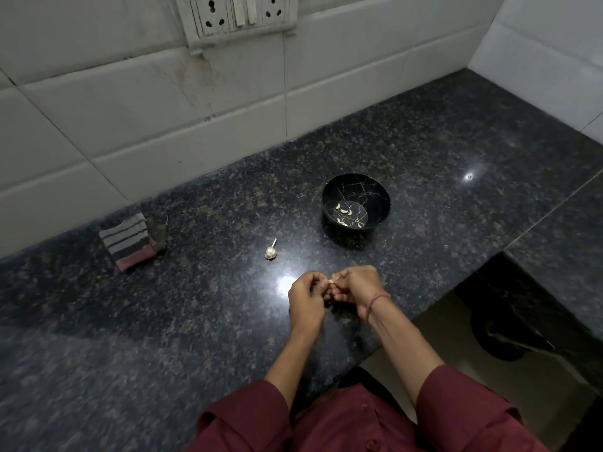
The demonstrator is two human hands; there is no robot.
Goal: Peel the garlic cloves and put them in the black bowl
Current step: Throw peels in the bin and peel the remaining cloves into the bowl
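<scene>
Maroon sleeves (342, 419) fill the bottom edge of the view, pushed up to the elbows, with 2 bare forearms reaching forward over a dark speckled stone desk (163, 321). Both hands meet just nearer the camera than the black bowl (356, 201), which serves as the landmark for everything else. Left hand (306, 298) is curled, its fingers pressed together around 1 small pale garlic clove (331, 281). Right hand (357, 287) is curled too, its fingertips pinching the same clove from the other side, so the clove sits between the 2 hands, held above the desk. A thin reddish thread (377, 303) circles the right wrist.

Standing upright on the desk beyond the hands, the black bowl shows fine gold crack-like lines inside. About 6 peeled garlic cloves (346, 215) lie loose on its bottom. Left of the bowl and a little nearer the camera, a garlic bulb (270, 252) with a short dry stem sits alone on the desk. Farther left of the bowl, near the wall, a folded striped cloth (129, 241) in grey, black and pink lies flat. Behind the bowl rises a white tiled wall (130, 125) with stains, and high on it a switch and socket panel (239, 16). A bright light reflection shines on the desk just left of the hands.
</scene>
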